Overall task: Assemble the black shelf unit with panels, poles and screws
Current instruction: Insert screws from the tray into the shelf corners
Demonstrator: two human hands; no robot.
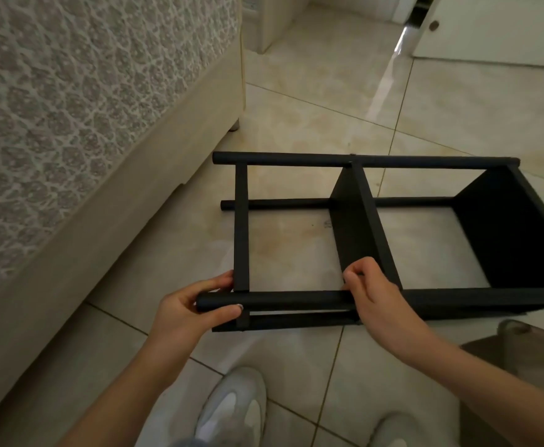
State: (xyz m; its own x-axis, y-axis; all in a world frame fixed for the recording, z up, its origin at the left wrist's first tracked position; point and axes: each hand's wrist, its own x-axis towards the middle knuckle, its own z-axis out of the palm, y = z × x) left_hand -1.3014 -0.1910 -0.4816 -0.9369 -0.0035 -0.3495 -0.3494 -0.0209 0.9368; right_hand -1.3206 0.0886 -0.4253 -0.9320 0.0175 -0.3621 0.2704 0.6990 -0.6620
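Left hand (pixel 196 306) grips the near pole (pixel 290 300) at its end nearest the bed (pixel 119 195); right hand (pixel 377 298) curls round it farther along. The shelf unit (pixel 506 227) lies sideways beside the bed. The pole probably wants square, steady twisting.

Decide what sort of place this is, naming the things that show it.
Probably a bedroom in a home: a bed with a patterned cover stands on a tiled floor, and a pale door with a round knob shows beyond.

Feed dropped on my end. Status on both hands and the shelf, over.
Left hand grips near black round pole at its end. Right hand pinches middle black panel, near edge. Black shelf unit on its side on tiled floor. Nothing in the way.
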